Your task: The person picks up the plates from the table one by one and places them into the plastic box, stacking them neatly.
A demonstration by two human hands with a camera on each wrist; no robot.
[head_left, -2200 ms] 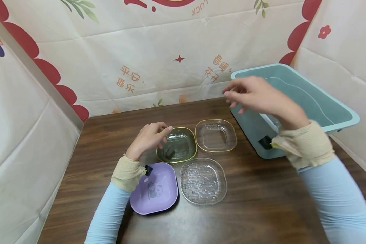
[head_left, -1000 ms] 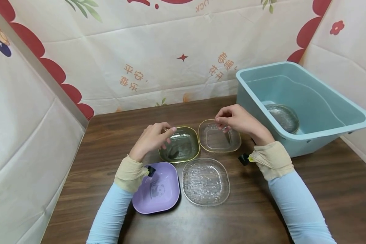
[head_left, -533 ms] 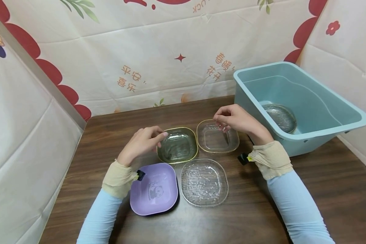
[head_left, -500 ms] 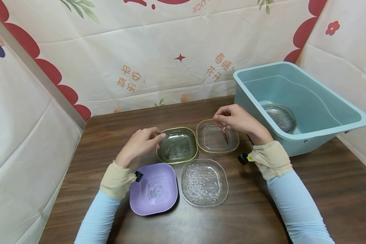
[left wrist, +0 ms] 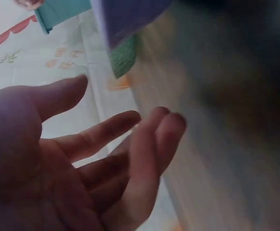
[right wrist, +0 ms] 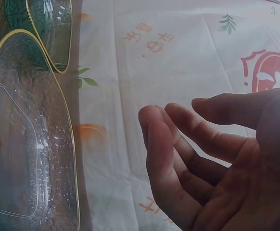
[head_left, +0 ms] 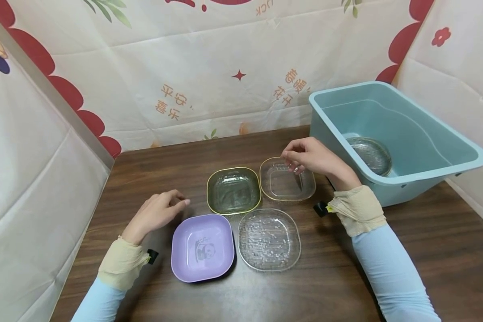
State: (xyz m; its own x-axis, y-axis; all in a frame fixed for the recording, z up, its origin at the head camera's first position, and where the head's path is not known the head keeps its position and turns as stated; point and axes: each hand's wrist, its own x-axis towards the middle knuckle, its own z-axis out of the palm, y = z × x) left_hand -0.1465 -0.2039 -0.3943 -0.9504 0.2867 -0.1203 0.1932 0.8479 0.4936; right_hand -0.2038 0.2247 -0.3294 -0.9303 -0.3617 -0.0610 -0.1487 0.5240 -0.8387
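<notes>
Nearest row on the surface point(head_left: 306, 297): purple dish point(head_left: 203, 264) with a panda print, and a textured clear plate point(head_left: 269, 241) just to its right. Neither is held.

Change: left hand point(head_left: 154, 212) has pulled back from the rim of the green dish point(head_left: 233, 192) and is now off the far-left corner of the purple one. Right hand point(head_left: 314, 156) about where it was half a second ago; dishes look unmoved. Upshot, my read: green dish is free of both hands, and all four pieces are sitting as a loose two-by-two group.

Pose: left is palm-down, fingers loosely bent, thumb apart from them, nothing in the grip. Right hangs over the far-right part of the gold-rimmed clear dish point(head_left: 281, 185), wrist bent down; fingers bent, thumb-to-index gap narrow, holding nothing. No contact with that dish that I can see.

Far row: green left, gold-rimmed right, rims touching or nearly so, can't tell which.

Beyond, far right: blue bin point(head_left: 410, 123) with a round-looking glass item point(head_left: 370, 156) inside, against its near-left wall. Printed cloth point(head_left: 209, 67) hangs behind it all.
</notes>
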